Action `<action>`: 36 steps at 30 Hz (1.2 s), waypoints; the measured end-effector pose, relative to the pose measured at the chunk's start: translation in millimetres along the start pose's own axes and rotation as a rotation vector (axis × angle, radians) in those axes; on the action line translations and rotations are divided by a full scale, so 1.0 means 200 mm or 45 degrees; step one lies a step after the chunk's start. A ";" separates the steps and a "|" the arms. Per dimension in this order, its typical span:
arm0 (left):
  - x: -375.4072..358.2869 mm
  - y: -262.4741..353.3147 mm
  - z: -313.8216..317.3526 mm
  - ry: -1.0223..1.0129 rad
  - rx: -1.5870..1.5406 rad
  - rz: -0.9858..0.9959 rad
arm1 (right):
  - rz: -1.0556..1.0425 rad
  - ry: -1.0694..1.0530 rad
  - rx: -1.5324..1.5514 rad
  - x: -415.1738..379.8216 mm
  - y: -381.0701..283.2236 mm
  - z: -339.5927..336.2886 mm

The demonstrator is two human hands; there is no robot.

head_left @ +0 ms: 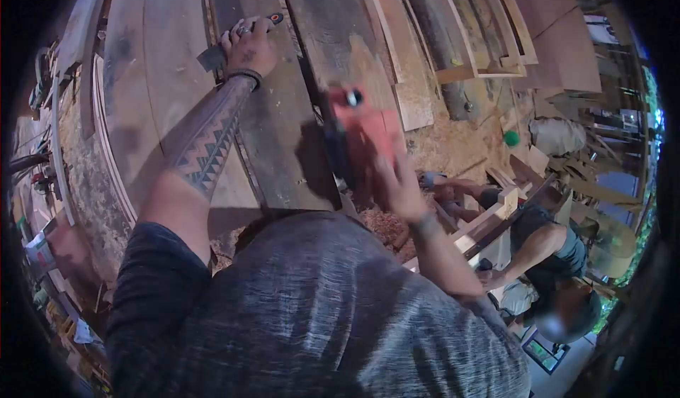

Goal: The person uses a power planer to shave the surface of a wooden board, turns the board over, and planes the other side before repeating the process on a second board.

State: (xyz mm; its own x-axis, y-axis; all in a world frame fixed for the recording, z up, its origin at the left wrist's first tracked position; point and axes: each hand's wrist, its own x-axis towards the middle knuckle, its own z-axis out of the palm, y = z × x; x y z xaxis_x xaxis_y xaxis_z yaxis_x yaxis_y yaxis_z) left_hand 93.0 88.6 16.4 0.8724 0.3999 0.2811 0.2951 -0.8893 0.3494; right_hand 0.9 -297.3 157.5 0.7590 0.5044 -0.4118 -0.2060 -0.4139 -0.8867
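My left hand (251, 51) is closed around a scraper (211, 58) over the dark wooden boards (276, 136). Its flat dark blade juts out at the left of my fist, and the black handle end with an orange ring shows at the right. My right hand (400, 189) grips a red boxy thing (375, 125), smeared by motion, with a round dark-and-bright spot near its far end. It overlaps the right edge of the boards. I cannot tell what kind of thing it is.
Wooden frames and planks (460, 36) lie at the upper right. Wood shavings (460, 143) cover the ground there. A co-worker (545, 256) sits low at the right, a hand near a wooden beam (489, 217). A white bucket (41, 253) stands at the far left.
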 end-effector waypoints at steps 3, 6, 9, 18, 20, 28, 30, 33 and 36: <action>0.01 0.03 -0.02 -0.002 -0.034 0.003 | -0.020 0.096 0.128 -0.45 0.25 0.01; -0.01 0.01 0.00 -0.007 -0.035 0.029 | 0.047 0.010 0.179 -0.56 0.24 0.01; 0.01 0.01 0.00 -0.040 -0.035 0.020 | 0.115 0.005 0.253 -0.48 0.19 0.01; 0.00 0.05 -0.03 0.009 -0.023 0.008 | -0.039 0.111 0.174 0.06 -0.01 0.05; 0.00 0.04 -0.03 0.030 -0.012 0.014 | 0.028 0.026 0.235 0.19 -0.09 0.05; 0.00 0.00 -0.01 0.142 -0.176 0.055 | -0.171 0.157 0.024 0.84 -0.33 0.17; 0.02 -0.02 0.02 0.222 -0.228 0.036 | -0.268 0.165 -0.131 1.07 -0.41 0.19; 0.02 -0.03 0.05 0.224 -0.342 -0.079 | -0.248 0.231 -0.119 1.27 -0.53 0.20; 0.03 -0.04 0.00 0.045 -0.275 -0.286 | -0.297 0.249 -0.195 1.26 -0.51 0.21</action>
State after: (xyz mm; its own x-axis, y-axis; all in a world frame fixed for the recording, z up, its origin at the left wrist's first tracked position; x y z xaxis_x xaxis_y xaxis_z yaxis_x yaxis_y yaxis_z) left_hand 95.4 97.1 16.0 0.7795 0.5919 0.2049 0.3862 -0.7117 0.5868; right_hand 186.9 -96.1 134.5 0.8819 0.4501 -0.1399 0.0715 -0.4211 -0.9042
